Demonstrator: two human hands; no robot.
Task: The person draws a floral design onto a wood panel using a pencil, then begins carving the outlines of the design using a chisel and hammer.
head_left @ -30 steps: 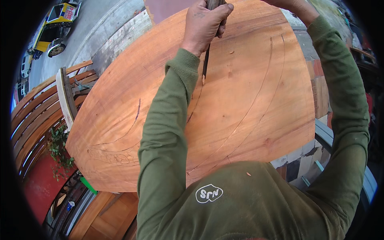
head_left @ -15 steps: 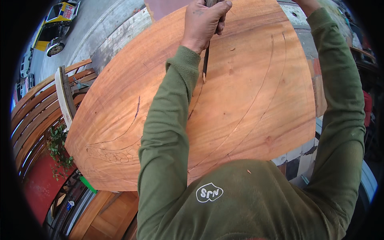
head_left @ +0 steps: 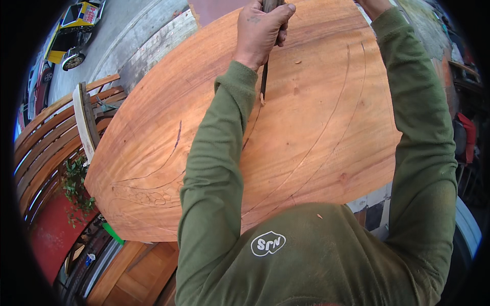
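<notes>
My left hand [head_left: 259,34] is closed around the upper part of a carving chisel [head_left: 264,84]. Its dark narrow blade points down toward me, and the tip meets a drawn line on a broad orange-brown wooden panel [head_left: 301,122]. A small curled shaving sits at that tip. Pencilled curves run across the panel, with carved or drawn scrollwork near its left end. My right hand [head_left: 375,6] is cut off by the top edge of the view, beyond the panel's far right side; its fingers, and anything in them, are out of sight.
A slatted wooden bench [head_left: 48,137] stands left of the panel, beside a leafy plant [head_left: 75,191]. Below the panel's left end lies a panelled wooden piece [head_left: 135,273]. A yellow-and-black vehicle [head_left: 71,38] is on the road at far left. Something red [head_left: 467,137] hangs at right.
My right arm has swung inward to the left, its hand nearer the panel. The left hand and chisel keep nearly the same place on the line.
</notes>
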